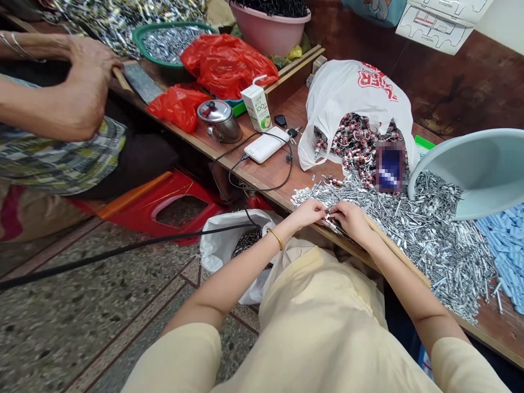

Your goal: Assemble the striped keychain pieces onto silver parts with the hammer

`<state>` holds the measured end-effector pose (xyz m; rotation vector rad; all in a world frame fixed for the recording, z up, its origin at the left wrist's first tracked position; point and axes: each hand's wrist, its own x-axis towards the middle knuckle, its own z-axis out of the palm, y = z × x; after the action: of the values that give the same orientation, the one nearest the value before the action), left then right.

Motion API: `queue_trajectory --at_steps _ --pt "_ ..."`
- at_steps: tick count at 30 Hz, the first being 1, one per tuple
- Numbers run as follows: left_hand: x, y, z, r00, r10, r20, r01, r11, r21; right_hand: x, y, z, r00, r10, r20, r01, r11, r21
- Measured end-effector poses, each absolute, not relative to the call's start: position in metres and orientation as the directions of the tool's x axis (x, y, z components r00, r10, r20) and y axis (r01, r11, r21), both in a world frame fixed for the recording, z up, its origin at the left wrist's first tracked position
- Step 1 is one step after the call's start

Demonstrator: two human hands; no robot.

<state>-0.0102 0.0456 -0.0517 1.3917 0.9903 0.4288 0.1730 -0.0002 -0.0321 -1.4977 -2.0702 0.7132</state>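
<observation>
My left hand (308, 213) and my right hand (352, 219) meet at the table's front edge, their fingertips pinched close together. Between them shows a small red-and-silver metal piece (329, 220), partly hidden by the fingers; its exact kind is too small to make out. Just beyond my hands spreads a heap of small silver metal parts (417, 234). Similar red-and-silver pieces (356, 143) spill from a white plastic bag (339, 82) behind the heap. A wooden strip (399, 254) runs along the front edge by my right forearm.
A tilted grey-blue basin (487, 169) lies on the heap, with light blue pieces (505, 245) beside it. Leftward are a white power bank (267, 146) with a black cable, a drink carton (257, 106) and a metal cup (221, 128). Another person's arm (61, 103) reaches in at left.
</observation>
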Motion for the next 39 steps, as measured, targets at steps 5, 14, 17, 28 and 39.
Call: queue_trajectory --at_steps 5,14,17,28,39 --pt "-0.011 0.047 -0.053 0.561 0.769 -0.307 0.31 0.149 0.939 0.176 0.003 -0.03 -0.308 0.948 0.087 0.682 0.283 -0.675" --pt "-0.011 0.049 -0.054 0.571 0.777 -0.267 0.31 0.097 0.946 0.174 0.006 -0.024 -0.295 0.955 -0.011 0.683 0.204 -0.701" --pt "-0.01 0.049 -0.054 0.558 0.782 -0.276 0.305 0.116 0.945 0.174 0.009 -0.019 -0.335 0.941 -0.04 0.708 0.223 -0.67" --pt "-0.018 0.051 -0.054 0.649 0.681 -0.339 0.176 0.3 0.938 0.172 0.03 -0.01 -0.435 0.882 -0.184 0.759 0.249 -0.601" --pt "-0.013 0.047 -0.053 0.572 0.752 -0.328 0.244 0.226 0.943 0.182 0.012 -0.007 -0.369 0.929 0.039 0.761 0.326 -0.562"
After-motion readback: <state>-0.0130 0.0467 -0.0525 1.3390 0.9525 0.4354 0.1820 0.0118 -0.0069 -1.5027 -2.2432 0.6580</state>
